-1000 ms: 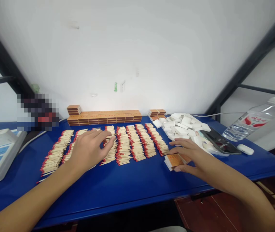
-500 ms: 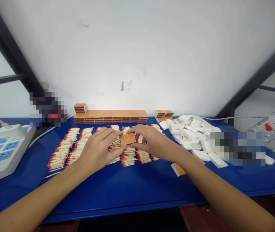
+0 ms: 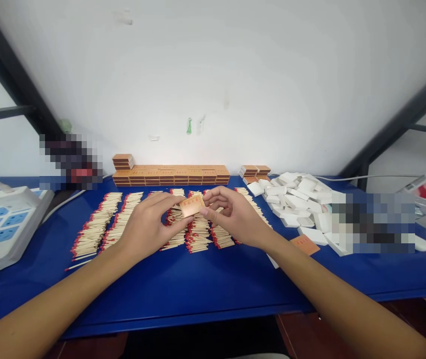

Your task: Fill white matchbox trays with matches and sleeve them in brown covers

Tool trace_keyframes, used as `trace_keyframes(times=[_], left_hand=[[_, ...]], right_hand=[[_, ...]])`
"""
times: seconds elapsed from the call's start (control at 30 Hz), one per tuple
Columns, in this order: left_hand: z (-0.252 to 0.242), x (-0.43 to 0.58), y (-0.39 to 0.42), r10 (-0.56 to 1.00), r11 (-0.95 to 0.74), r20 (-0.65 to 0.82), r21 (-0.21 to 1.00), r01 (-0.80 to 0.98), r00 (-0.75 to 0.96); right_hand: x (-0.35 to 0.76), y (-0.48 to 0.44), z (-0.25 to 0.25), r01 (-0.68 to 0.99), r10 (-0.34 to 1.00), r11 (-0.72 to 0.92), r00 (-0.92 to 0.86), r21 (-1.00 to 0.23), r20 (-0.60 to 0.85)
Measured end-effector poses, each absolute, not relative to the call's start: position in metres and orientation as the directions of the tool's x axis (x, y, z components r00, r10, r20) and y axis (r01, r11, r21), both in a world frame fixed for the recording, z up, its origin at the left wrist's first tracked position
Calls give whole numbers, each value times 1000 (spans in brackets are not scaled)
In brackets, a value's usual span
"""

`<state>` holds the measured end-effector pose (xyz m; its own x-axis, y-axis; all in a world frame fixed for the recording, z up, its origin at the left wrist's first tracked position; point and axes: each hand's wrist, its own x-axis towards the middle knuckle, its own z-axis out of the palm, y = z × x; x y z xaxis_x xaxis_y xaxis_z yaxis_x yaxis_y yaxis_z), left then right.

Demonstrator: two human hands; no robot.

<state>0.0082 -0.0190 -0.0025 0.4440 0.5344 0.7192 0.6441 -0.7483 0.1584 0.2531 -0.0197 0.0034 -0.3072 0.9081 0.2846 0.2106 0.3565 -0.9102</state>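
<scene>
And there it is, the orange matchbox point(image 3: 192, 205), raised over the worktop point(image 3: 183, 289), printed face showing, right between two sets of fingertips! The left hand point(image 3: 147, 222) has its left end pinched, index finger at the top, thumb beneath; the right hand point(image 3: 241, 215) grasps the other end, thumb against the lower right corner, index finger curled by the upper one, remaining fingers bent loosely behind. Just below the box lie the matches point(image 3: 97, 224), red heads and pale sticks, in rows stretching from near the far edge toward the worktop's middle. Along that far edge, a long stack of matchboxes point(image 3: 171, 176); over toward the right edge, a heap of white trays point(image 3: 295, 199), a flat orange piece point(image 3: 305, 245) just in front; and at the left edge, a power strip point(image 3: 11, 224)
</scene>
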Motion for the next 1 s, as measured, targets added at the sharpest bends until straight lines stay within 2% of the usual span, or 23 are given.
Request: trace_keyframes(times=[0.27, 0.6, 0.73, 0.83, 1.0], left_hand=[[0, 9, -20, 547, -768, 693, 191, 612, 470], [-2, 10, -21, 549, -789, 677, 228, 571, 489], [-6, 9, -18, 555, -773, 679, 207, 599, 482], [-7, 7, -17, 585, -742, 652, 190, 643, 483], [3, -2, -11, 643, -681, 625, 202, 704, 443]], right_hand=[[252, -21, 3, 160, 898, 354, -332, -922, 287], [248, -23, 2, 185, 870, 403, -381, -896, 313], [246, -24, 3, 166, 896, 319, -374, -933, 239], [248, -22, 5, 137, 915, 258, -354, -956, 196], [260, -15, 10, 54, 942, 266, -227, -962, 248]])
